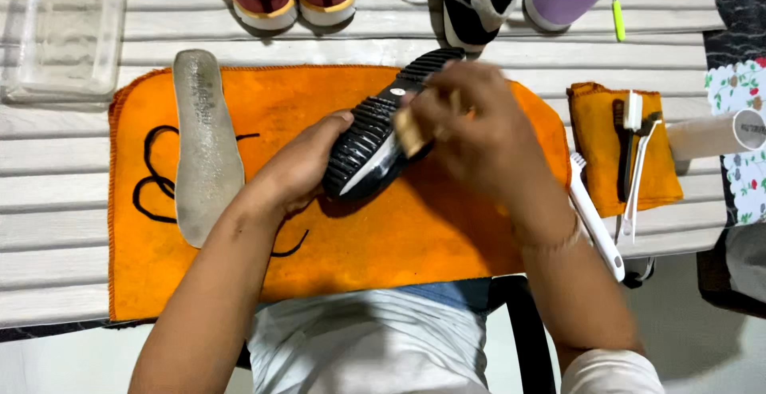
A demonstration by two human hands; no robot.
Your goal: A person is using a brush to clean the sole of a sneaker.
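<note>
Right hand: the right hand (471,122) is curled around a small tan-handled brush (411,132), pressed onto the ribbed sole; blurred.
Left hand: the left hand (299,166) grips the heel end of the black shoe (379,134), propping it sole-up.
Shoe: it lies tilted over the orange towel (367,242) on the counter (56,178).
Beside it: a grey insole (206,142) and a loose black lace (152,186) rest on the towel.
Risk: the shoe could likely twist out of the left hand if the brush pushes hard, since only one end is held; the lace could get swept aside.
Containers: a clear plastic tray (68,35) at far left looks empty.
Further right: a white brush (594,218) and a folded orange cloth (626,142) bearing small tools.
</note>
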